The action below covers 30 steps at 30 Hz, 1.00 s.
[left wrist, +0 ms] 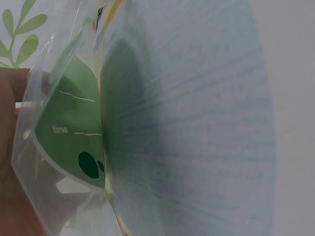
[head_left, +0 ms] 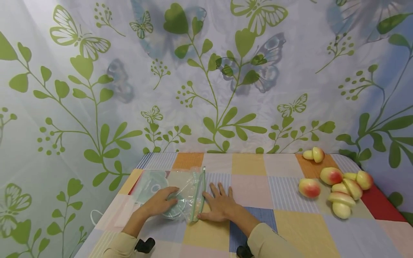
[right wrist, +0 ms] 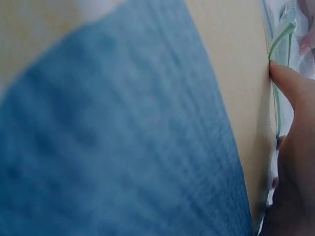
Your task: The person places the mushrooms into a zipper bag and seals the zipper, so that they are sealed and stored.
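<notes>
A clear plastic zip bag (head_left: 187, 179) with a pale green print lies on the patchwork tablecloth. Its green zip strip (head_left: 204, 179) runs along the right edge. My left hand (head_left: 159, 201) rests on the bag's middle, thumb and forefinger apart. Up close in the left wrist view, a green printed label (left wrist: 74, 128) bearing the word "time" shows on the plastic. My right hand (head_left: 221, 206) lies with fingers spread on the cloth just right of the strip. Its thumb (right wrist: 285, 81) touches the strip's near end in the right wrist view.
Several yellow-and-red mushroom-shaped pieces (head_left: 309, 188) sit on the table's right side, with one more mushroom-shaped piece (head_left: 314, 154) at the back edge. Behind the table hangs a leaf-and-butterfly curtain (head_left: 193, 89). A white cable loop (head_left: 93, 216) shows at the left.
</notes>
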Motion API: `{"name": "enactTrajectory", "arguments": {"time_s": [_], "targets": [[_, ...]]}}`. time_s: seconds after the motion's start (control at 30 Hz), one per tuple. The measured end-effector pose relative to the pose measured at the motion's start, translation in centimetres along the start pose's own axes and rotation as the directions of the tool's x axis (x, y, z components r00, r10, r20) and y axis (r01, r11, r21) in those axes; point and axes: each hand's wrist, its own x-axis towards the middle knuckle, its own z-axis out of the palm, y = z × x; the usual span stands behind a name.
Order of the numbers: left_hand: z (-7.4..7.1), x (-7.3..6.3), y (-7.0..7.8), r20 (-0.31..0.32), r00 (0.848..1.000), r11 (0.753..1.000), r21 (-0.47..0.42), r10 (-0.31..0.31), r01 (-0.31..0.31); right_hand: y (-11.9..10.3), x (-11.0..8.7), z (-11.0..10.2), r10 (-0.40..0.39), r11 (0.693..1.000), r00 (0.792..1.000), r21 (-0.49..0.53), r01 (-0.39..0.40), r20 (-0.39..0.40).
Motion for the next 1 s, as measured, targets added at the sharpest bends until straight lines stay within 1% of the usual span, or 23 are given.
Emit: {"name": "enactTrajectory", "arguments": {"time_s": [0.07, 0.2, 0.3, 0.4, 0.47, 0.73, 0.87, 1.0], "targets": [[0.1, 0.2, -0.1, 0.014, 1.000, 1.000, -0.016, 0.013, -0.012, -0.1, -0.2, -0.2, 0.001, 1.000, 1.000, 0.000, -0.001, 0.002], [0.1, 0.5, -0.1, 0.038, 0.997, 0.997, -0.039, 0.074, -0.072, -0.4, -0.4, -0.7, 0.001, 1.000, 1.000, -0.006, -0.001, 0.010], [0.1, 0.6, 0.0, 0.063, 0.989, 0.990, -0.038, 0.136, -0.133, -0.4, -0.6, -0.8, 0.001, 1.000, 1.000, -0.012, -0.001, 0.018], [0.2, 0.7, 0.0, 0.087, 0.982, 0.986, -0.020, 0.167, -0.166, -0.5, -0.6, -0.9, -0.001, 1.000, 1.000, -0.002, 0.001, 0.018], [0.2, 0.7, 0.0, 0.090, 0.983, 0.987, -0.013, 0.162, -0.162, -0.5, -0.7, -1.0, -0.004, 1.000, 1.000, 0.000, 0.004, 0.024], [0.7, 0.6, 0.0, 0.057, 0.995, 0.995, 0.046, 0.085, -0.087, -0.7, -0.9, -1.3, -0.004, 1.000, 1.000, 0.014, 0.003, 0.028], [0.9, 0.7, 0.0, 0.026, 0.999, 0.998, 0.050, 0.031, -0.032, -0.6, -0.8, -1.2, -0.005, 1.000, 1.000, 0.014, 0.005, 0.023], [1.1, 0.9, -0.1, -0.022, 0.999, 0.997, 0.071, 0.025, -0.023, -0.6, -0.9, -1.2, -0.006, 1.000, 1.000, 0.017, 0.006, 0.018]]}}
